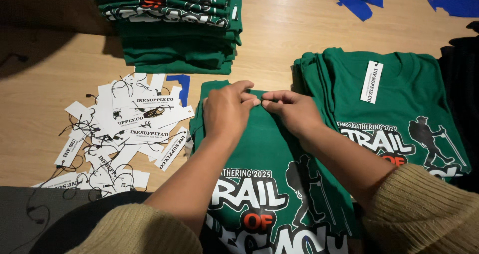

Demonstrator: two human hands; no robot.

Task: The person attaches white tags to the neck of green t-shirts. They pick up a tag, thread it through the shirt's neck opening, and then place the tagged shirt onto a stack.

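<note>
Green shirt (269,139) collar pinched by both hands (fingertips meeting).

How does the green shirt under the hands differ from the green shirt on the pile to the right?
The shirt under the hands shows no tag; the right-hand shirt has a white tag at its collar. Both hands, left hand and right hand, pinch the first shirt's collar; nobody touches the second. Both are green with the same hiker print.

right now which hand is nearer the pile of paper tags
Left. The left hand is just right of the pile of paper tags; the right hand is farther right.
</note>
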